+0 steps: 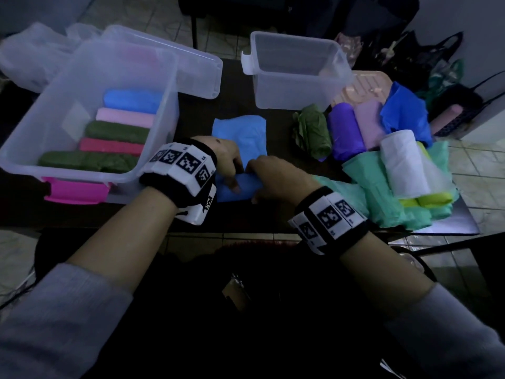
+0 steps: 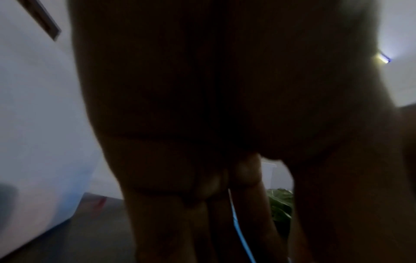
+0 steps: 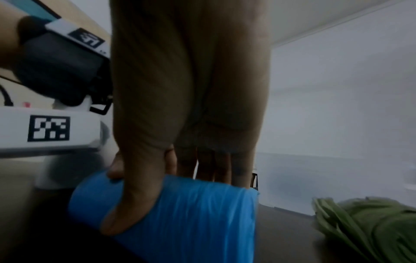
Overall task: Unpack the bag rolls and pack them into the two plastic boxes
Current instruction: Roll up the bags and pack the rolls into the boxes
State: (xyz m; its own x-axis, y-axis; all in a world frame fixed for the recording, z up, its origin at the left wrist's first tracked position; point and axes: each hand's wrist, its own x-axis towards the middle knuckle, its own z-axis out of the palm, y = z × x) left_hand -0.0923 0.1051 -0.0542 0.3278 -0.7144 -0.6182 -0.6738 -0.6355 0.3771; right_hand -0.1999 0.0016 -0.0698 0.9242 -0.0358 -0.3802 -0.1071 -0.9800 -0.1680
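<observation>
A light blue bag roll (image 1: pixel 240 191) lies on the dark table (image 1: pixel 273 214) near its front edge, its loose flat end (image 1: pixel 240 135) stretching away from me. My left hand (image 1: pixel 232 176) grips the roll's left part with curled fingers. My right hand (image 1: pixel 258 176) grips its right part. In the right wrist view the right hand (image 3: pixel 157 178) has its thumb on the near side of the blue roll (image 3: pixel 191 213) and its fingers on the far side. The clear box (image 1: pixel 164 105) at left holds several flat rolls. The smaller clear box (image 1: pixel 295 88) behind looks empty.
A crumpled green roll (image 1: pixel 311 132), purple, pink, white, yellow and teal rolls (image 1: pixel 382 160) are piled at the right. A clear lid (image 1: pixel 196 67) leans behind the left box, and a pink lid (image 1: pixel 76 190) lies under its front. Bags and a chair stand beyond the table.
</observation>
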